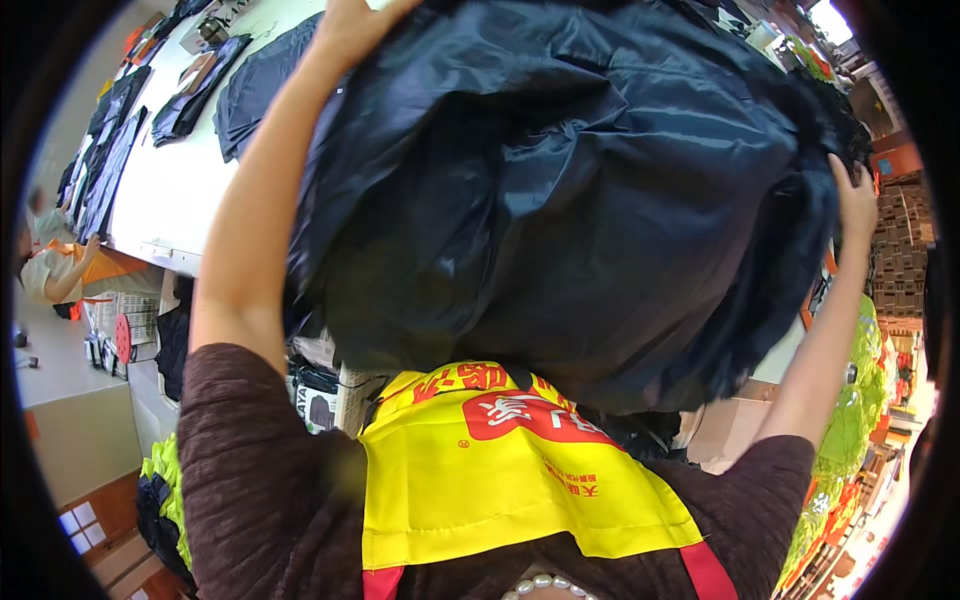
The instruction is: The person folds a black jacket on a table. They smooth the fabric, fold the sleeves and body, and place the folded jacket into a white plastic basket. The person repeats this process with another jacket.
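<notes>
A large, shiny dark navy garment [560, 200] hangs spread out in front of me, creased and bulging, and covers most of the view. My left hand [352, 28] grips it at its upper left, partly cut off by the top edge of the view. At the garment's right edge, my right hand [855, 195] is closed on the cloth, with some fingers hidden behind the fabric. Both my arms are raised and spread apart. Below the garment is the yellow apron [500, 490] with red straps that I wear.
A white table [180, 200] at the left carries folded dark garments [195, 90]. A person in an orange apron [105, 268] is at its far left end. Bright yellow-green garments [850, 410] are piled at the right, near stacked brown cardboard [903, 245]. A white crate [135, 312] stands at the left.
</notes>
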A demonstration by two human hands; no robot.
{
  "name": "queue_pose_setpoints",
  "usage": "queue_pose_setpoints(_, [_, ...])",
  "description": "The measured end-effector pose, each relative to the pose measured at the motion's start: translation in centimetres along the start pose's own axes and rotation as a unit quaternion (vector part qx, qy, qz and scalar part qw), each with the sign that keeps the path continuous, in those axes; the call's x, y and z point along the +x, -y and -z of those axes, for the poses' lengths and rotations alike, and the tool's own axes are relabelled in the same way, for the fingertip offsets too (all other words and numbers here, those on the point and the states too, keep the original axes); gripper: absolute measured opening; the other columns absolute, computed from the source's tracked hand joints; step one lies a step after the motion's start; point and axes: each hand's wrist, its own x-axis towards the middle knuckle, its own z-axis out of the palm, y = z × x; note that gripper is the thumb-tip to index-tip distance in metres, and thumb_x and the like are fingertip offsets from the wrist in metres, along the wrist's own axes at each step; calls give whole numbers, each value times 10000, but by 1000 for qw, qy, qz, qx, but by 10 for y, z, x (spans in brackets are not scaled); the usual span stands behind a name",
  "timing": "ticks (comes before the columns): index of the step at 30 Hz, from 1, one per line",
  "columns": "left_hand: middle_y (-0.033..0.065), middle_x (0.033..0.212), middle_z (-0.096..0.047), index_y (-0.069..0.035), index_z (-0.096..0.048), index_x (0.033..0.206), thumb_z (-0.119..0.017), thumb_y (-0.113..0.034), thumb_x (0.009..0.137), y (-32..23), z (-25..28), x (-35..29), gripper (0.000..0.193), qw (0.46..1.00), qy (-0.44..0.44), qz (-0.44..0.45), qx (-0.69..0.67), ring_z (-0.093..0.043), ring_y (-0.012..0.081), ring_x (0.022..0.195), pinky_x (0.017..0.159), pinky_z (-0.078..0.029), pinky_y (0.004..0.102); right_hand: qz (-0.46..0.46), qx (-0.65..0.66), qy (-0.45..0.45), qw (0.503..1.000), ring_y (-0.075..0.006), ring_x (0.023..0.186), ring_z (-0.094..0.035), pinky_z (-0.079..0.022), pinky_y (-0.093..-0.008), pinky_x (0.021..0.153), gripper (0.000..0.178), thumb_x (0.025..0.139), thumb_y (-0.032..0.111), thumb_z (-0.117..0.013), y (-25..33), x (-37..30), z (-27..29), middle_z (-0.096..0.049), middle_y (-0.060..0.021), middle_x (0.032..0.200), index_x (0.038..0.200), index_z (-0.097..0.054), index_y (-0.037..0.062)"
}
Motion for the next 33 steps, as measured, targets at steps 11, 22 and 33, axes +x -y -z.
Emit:
queue_pose_setpoints(11, [190, 1283, -470, -13, -471, 1259, -707, -391, 742, 39, 53, -301, 682, 898, 66, 226, 372, -437, 336, 1197, 1004, -323, 429, 115, 225, 232, 939, -345, 988, -601, -519, -370, 790, 399, 750, 194, -706, 198, -359, -56, -535, -161, 1247, 1113, -605, 61])
queue_pose_setpoints(22, [33, 873, -619, -105, -620, 840, -600, -94, 704, -52, 66, -247, 137, 940, 46, -93, 325, -583, 190, 920, 801, -411, 353, -98, 565, 322, 754, -69, 800, -588, -450, -190, 693, 170, 874, 75, -587, 249, -317, -39, -666, -53, 949, 1009, -666, 8])
queue_pose_setpoints(33, [140, 982, -629, -38, -652, 950, -572, -145, 719, -130, -48, -256, 267, 883, 215, -365, 200, -577, 273, 994, 892, -432, 415, 129, 403, 579, 697, -195, 678, -626, -496, -297, 654, 380, 723, 331, -708, 386, -245, -39, -651, -143, 734, 840, -659, -27])
